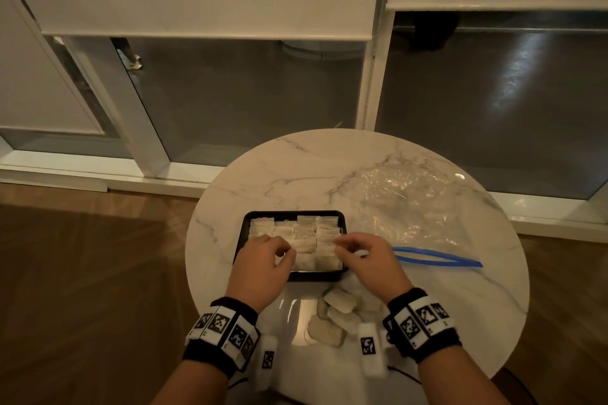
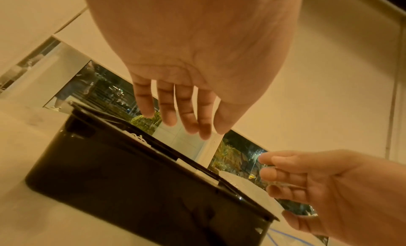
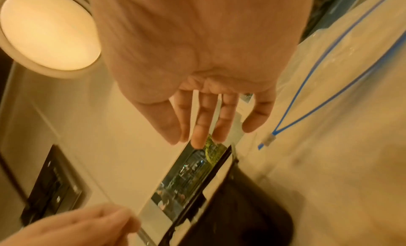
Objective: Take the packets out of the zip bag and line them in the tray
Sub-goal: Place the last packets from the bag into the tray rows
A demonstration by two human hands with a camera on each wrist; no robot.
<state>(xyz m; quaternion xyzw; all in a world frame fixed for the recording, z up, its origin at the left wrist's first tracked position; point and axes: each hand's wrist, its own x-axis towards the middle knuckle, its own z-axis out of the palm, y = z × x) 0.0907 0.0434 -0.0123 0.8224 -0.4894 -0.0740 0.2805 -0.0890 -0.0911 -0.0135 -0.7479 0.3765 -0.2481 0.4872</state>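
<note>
A black tray [image 1: 312, 275] sits mid-table, holding rows of white packets [image 1: 306, 233]. My left hand [image 1: 285, 252] hovers over the tray's front left corner with relaxed fingers [image 2: 186, 121] and holds nothing. Over the front right corner my right hand [image 1: 343, 248] is likewise free, its fingers [image 3: 208, 128] loosely extended. Several loose packets [image 1: 335, 309] lie in a heap on the table between my wrists. The clear zip bag [image 1: 411, 200] lies flat to the right of the tray, its blue zip [image 1: 437, 258] gaping; I cannot tell whether anything is inside.
Everything rests on a small round marble table [image 1: 296, 168] above a wooden floor. Glass doors with lowered blinds stand behind it. The tray wall [image 2: 131, 180] fills the lower left wrist view. In the right wrist view the bag [image 3: 351, 76] lies beside the tray [image 3: 241, 206].
</note>
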